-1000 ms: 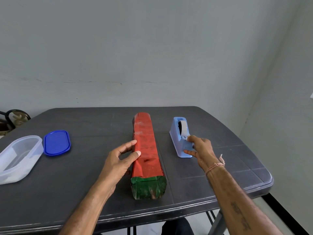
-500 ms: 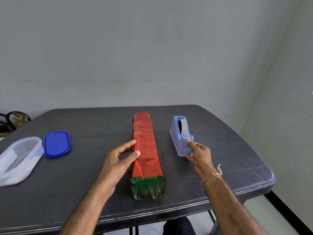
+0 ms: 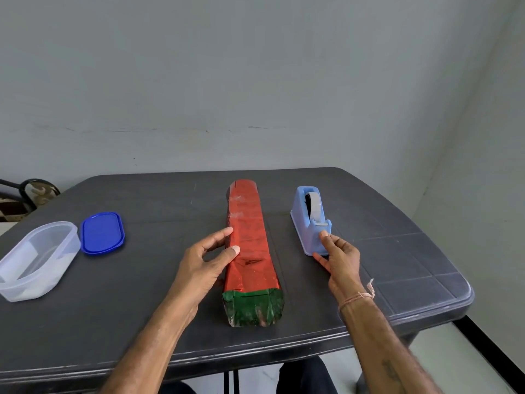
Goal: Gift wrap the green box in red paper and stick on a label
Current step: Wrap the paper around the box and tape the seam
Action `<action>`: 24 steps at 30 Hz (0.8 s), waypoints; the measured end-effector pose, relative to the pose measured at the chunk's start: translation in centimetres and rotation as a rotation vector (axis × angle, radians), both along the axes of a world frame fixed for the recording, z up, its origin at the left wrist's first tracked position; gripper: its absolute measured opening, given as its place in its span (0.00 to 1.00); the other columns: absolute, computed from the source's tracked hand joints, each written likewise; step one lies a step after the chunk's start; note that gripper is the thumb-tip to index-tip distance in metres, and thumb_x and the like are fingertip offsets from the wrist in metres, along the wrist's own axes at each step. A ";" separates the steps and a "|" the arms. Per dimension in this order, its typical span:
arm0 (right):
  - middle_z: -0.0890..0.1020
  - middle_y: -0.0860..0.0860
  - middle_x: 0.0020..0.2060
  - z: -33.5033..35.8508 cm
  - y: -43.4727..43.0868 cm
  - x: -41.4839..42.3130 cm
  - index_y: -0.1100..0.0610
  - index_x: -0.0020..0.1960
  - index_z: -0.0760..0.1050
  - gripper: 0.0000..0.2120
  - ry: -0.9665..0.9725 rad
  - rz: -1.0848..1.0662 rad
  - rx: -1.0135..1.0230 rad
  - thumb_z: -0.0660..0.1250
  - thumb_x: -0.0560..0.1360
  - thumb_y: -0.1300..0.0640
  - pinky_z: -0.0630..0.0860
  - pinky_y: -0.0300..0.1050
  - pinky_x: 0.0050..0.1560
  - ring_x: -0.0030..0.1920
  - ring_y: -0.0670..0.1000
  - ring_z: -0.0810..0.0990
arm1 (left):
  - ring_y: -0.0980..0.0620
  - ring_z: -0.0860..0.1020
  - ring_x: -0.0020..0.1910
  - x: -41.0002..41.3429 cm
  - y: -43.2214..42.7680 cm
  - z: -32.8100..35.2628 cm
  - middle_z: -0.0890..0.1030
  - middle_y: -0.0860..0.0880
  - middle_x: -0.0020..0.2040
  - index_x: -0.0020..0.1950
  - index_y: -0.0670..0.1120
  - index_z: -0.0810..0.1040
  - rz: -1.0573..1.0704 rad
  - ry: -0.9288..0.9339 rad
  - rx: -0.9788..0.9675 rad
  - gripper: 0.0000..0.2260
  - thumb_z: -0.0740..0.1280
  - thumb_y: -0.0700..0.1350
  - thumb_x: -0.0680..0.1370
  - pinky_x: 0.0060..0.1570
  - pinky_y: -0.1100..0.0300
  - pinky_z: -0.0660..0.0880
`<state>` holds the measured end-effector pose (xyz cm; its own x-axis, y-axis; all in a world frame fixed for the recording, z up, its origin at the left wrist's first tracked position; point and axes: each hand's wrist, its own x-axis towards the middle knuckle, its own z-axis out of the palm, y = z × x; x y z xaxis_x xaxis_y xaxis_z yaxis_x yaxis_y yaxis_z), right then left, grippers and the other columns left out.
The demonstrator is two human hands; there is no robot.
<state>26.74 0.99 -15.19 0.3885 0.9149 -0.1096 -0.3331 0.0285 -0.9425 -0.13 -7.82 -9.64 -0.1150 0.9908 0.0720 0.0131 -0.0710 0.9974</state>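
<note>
A long green box (image 3: 252,308) lies lengthwise in the middle of the dark table (image 3: 142,322). Red paper (image 3: 248,237) covers it except for its near end, and clear tape patches show near the far end. My left hand (image 3: 203,265) rests against the box's left side, thumb and forefinger tips touching the red paper. My right hand (image 3: 338,257) is at the near end of the blue tape dispenser (image 3: 308,220). Its thumb and forefinger are pinched together just below the cutter, on the tape end, which is barely visible. No label is in view.
A clear plastic tub (image 3: 37,260) sits at the table's left edge with its blue lid (image 3: 102,233) lying beside it. A chair back (image 3: 31,191) shows beyond the far left corner. The table's rounded right corner (image 3: 460,297) is close to the dispenser.
My right hand has let go of the dispenser's front and drawn slightly toward me, fingertips now pinched at the cutter. The left hand and the box have stayed put.
</note>
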 end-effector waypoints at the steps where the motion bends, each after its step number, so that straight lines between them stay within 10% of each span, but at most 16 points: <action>1: 0.84 0.54 0.42 0.1 0.0 -0.1 0.62 0.45 0.80 0.08 -0.012 -0.004 0.005 0.73 0.79 0.57 0.85 0.44 0.42 0.44 0.51 0.82 | 0.65 0.84 0.49 0.0 0.0 0.0 0.83 0.55 0.62 0.69 0.53 0.80 0.000 -0.004 -0.003 0.20 0.74 0.42 0.78 0.42 0.73 0.78; 14: 0.84 0.56 0.35 -1.2 0.8 -0.4 0.57 0.33 0.82 0.11 -0.255 -0.180 -0.136 0.75 0.74 0.60 0.84 0.57 0.54 0.39 0.52 0.81 | 0.65 0.84 0.49 0.1 0.0 -0.1 0.84 0.56 0.59 0.68 0.55 0.80 0.009 0.035 -0.012 0.19 0.74 0.42 0.78 0.40 0.74 0.78; 24: 0.82 0.53 0.45 0.5 -3.8 -0.4 0.62 0.49 0.81 0.10 -0.166 0.122 0.028 0.69 0.81 0.55 0.79 0.47 0.51 0.48 0.49 0.80 | 0.71 0.80 0.54 -0.4 0.1 0.2 0.83 0.62 0.59 0.66 0.60 0.81 -0.020 0.139 -0.029 0.19 0.76 0.48 0.76 0.45 0.77 0.74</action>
<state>26.33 -2.78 -14.71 0.2854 0.9580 -0.0271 -0.1755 0.0245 -0.9842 -0.48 -7.76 -9.41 -0.0856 0.9947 0.0571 0.1497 -0.0438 0.9878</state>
